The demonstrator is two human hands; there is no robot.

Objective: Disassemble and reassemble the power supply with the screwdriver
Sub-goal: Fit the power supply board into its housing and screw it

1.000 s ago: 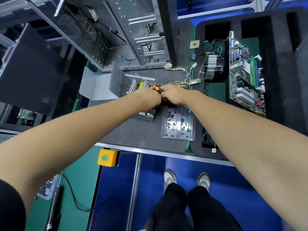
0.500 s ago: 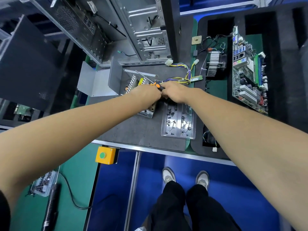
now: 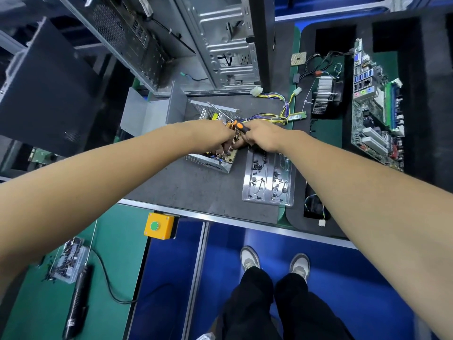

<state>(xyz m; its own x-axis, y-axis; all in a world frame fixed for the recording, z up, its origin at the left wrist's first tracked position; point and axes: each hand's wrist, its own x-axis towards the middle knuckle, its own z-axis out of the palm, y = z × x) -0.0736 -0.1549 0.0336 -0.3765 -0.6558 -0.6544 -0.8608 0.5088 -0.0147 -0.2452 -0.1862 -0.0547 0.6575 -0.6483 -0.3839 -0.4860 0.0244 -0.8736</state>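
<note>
**A:** Where's the power supply (image 3: 210,153) sitting for you?

**B:** Take the clear screw tray (image 3: 268,182) as your marker. The open supply lies just to its left on the grey mat (image 3: 191,187), lid off, circuit board showing. Its bundle of yellow and purple wires (image 3: 277,114) runs off behind the tray, toward the heatsink (image 3: 323,95).

**A:** And your hands?

**B:** Your right hand (image 3: 263,137) is curled round the orange-and-black handle of the screwdriver (image 3: 239,126), right at the tray's far left corner. The metal shaft slants up and away to the left, over the supply's perforated wall. Your left hand (image 3: 215,137) is down on the supply's board, left of the tray, fingers bent into the components; whether they pinch anything, I cannot tell, since the back of the hand hides them.

**A:** What else is around the tray?

**B:** Beyond it stands the open computer case (image 3: 228,45). Far to its right, a motherboard (image 3: 375,111) rests in the black foam. Below and left of it, a yellow box with a green button (image 3: 159,225) hangs on the bench edge.
</note>
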